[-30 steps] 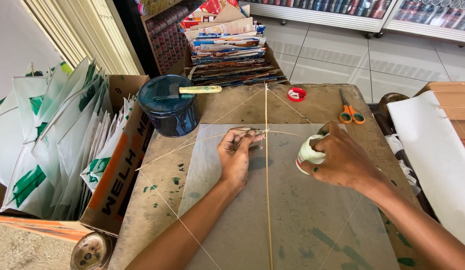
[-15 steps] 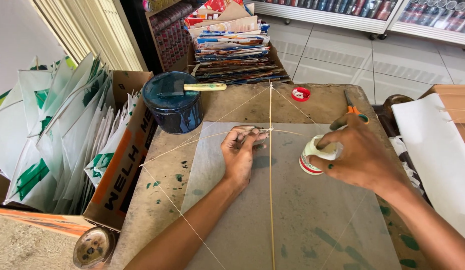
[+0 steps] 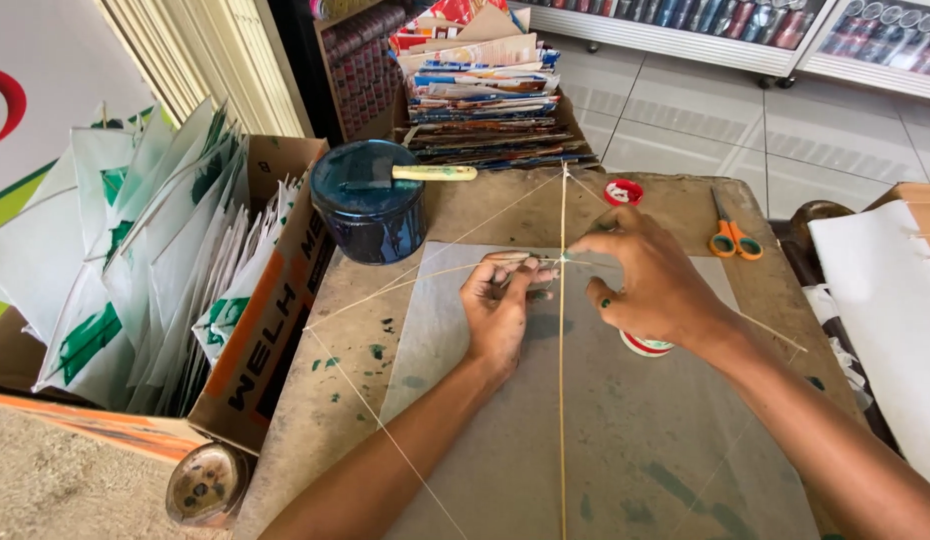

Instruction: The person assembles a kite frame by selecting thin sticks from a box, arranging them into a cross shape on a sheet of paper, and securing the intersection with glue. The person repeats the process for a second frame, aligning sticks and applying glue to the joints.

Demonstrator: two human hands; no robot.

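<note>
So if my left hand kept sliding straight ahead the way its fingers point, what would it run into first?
Probably the thin vertical stick, just ahead of the left hand fingertips where the frame sticks cross. The right hand fingers sit right there too, so depth is hard to judge.

Thin bamboo sticks (image 3: 562, 330) crossed, flat on grey paper sheet (image 3: 605, 440).

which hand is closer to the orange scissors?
Right. The right hand is at the stick crossing, just left of the orange scissors but not touching them. The left hand presses the paper further left, beyond the upright stick.
</note>
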